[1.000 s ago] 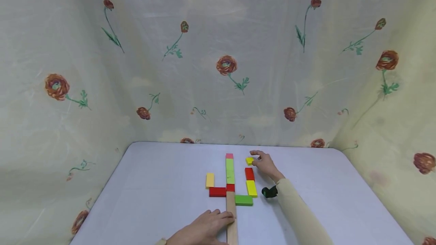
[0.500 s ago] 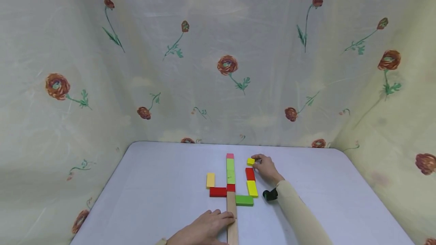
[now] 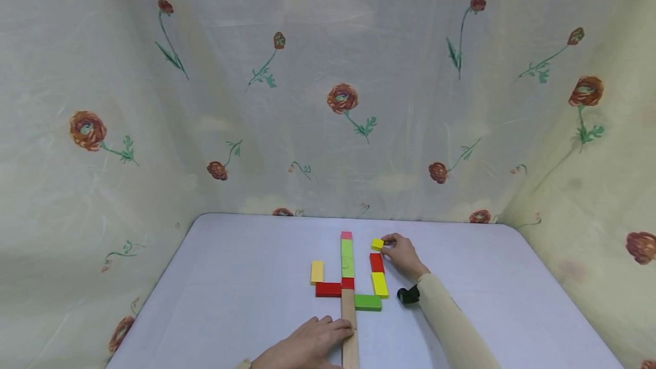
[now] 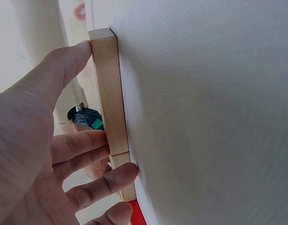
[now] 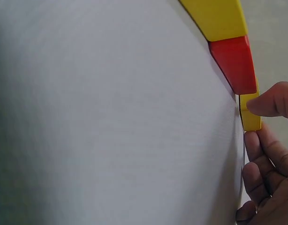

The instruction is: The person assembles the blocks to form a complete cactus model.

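In the head view my left hand [image 3: 310, 343] rests on the plain wooden blocks [image 3: 348, 306] at the near end of a long row. The left wrist view shows its thumb touching a long wooden block [image 4: 109, 93] near one end, fingers spread along the row. My right hand [image 3: 402, 255] pinches a small yellow block [image 3: 377, 244] at the far right of the layout. In the right wrist view the thumb lies on this yellow block [image 5: 250, 119] and a fingertip meets its end. A red block [image 3: 376, 262] lies just nearer, followed by a longer yellow block [image 3: 380, 285].
Light green blocks [image 3: 347, 258] and a pink block [image 3: 346, 235] continue the middle row away from me. A dark red block [image 3: 328, 290], an orange-yellow block [image 3: 317, 272] and a green block [image 3: 368, 302] branch off. A black wrist camera [image 3: 408, 295] hangs beside the right sleeve. Flowered cloth encloses the white table [image 3: 246, 278].
The right thumb and index finger have come together onto the small yellow block, which has turned slightly and shifted a little nearer the red block. The left hand has stayed in place.
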Demonstrator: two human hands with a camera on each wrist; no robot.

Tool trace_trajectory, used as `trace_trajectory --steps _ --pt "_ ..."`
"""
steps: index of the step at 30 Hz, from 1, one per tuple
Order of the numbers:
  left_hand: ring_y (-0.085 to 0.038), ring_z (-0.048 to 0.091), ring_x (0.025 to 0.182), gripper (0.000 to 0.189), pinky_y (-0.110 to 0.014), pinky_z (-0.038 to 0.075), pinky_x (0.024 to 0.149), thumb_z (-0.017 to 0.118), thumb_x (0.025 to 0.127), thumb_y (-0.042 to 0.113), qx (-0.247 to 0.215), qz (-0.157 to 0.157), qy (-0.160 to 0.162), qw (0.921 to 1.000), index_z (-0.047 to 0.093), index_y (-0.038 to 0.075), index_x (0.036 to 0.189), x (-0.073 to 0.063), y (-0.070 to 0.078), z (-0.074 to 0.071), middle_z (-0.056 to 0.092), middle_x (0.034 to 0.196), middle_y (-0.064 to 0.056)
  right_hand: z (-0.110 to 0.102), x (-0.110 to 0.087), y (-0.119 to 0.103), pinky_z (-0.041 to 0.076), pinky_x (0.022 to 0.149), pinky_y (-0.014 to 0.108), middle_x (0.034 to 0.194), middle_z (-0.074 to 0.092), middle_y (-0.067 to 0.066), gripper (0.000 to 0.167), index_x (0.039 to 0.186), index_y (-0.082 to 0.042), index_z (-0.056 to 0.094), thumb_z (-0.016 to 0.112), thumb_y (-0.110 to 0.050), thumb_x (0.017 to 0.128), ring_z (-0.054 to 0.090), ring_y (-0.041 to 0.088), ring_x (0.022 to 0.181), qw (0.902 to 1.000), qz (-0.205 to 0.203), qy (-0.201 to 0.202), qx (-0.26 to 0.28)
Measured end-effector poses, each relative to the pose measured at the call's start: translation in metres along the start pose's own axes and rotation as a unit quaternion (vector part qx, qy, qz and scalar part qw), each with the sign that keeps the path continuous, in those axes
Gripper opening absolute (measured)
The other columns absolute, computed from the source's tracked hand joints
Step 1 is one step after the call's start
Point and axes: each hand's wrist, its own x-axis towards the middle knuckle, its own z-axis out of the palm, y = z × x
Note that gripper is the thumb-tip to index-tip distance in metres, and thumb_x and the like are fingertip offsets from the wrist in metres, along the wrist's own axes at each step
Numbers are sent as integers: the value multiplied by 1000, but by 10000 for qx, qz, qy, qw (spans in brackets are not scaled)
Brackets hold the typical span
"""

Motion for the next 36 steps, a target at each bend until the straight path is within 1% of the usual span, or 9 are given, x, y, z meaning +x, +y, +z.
trace_trajectory --steps 3,7,14,19,21,25,29,32,36 --pt "2 47 95 72 -27 48 85 72 75 61 35 62 35 10000 53 27 137 -1 0 1 53 132 17 -1 -1 0 49 94 39 118 60 13 36 121 -4 57 65 -15 88 54 25 103 10000 41 39 69" --pt "2 47 95 71 -28 49 86 72 76 59 0 66 -9 10000 52 28 137 -1 0 0 53 132 17 -3 -1 -4 49 92 37 118 59 13 34 121 -7 57 64 -18 89 54 25 103 9997 76 60 227" --pt "2 46 93 71 -27 48 86 71 76 61 -117 -86 -97 9998 53 29 136 0 -1 0 53 130 17 1 -3 -30 45 82 32 115 60 9 34 119 -9 59 67 -21 88 49 24 99 9993 -296 212 -78" --pt "1 47 93 70 -28 49 87 72 76 59 -128 -120 -142 9997 53 28 136 1 -1 -1 53 131 16 13 -4 -52 47 83 32 114 62 5 34 117 -13 62 70 -23 86 48 23 102 9986 -489 82 -201" --pt "1 47 94 70 -29 49 88 72 77 59 -108 -103 -153 9998 53 28 137 2 -1 -1 53 131 16 20 -6 -60 48 85 34 113 63 4 33 116 -14 63 71 -23 85 48 23 103 9982 -565 2 -206" --pt "0 48 95 70 -28 49 87 71 77 59 -47 -79 -145 9999 53 28 137 2 -3 -1 53 132 15 36 -9 -76 45 86 36 108 66 2 29 111 -17 66 73 -23 83 49 23 100 9955 -878 -117 -341" --pt "-1 48 96 71 -28 48 86 70 77 61 -2 -76 -186 9998 52 28 138 1 -4 -2 52 134 15 51 -11 -85 40 83 37 102 66 -3 25 106 -20 68 74 -25 82 48 20 96 9911 -1123 -334 -627" --pt "-1 49 98 73 -30 48 88 70 77 62 -12 -68 -235 9997 50 28 138 1 -6 -2 52 135 15 60 -12 -89 36 84 39 99 65 -5 24 103 -21 68 75 -27 81 46 19 97 9878 -1211 -526 -829" --pt "-1 49 99 75 -32 48 90 69 77 63 -17 2 -234 9997 48 29 140 -1 -7 -3 51 138 15 70 -14 -95 34 88 40 96 64 -5 23 100 -20 69 76 -27 80 46 19 99 9826 -1367 -670 -1066"
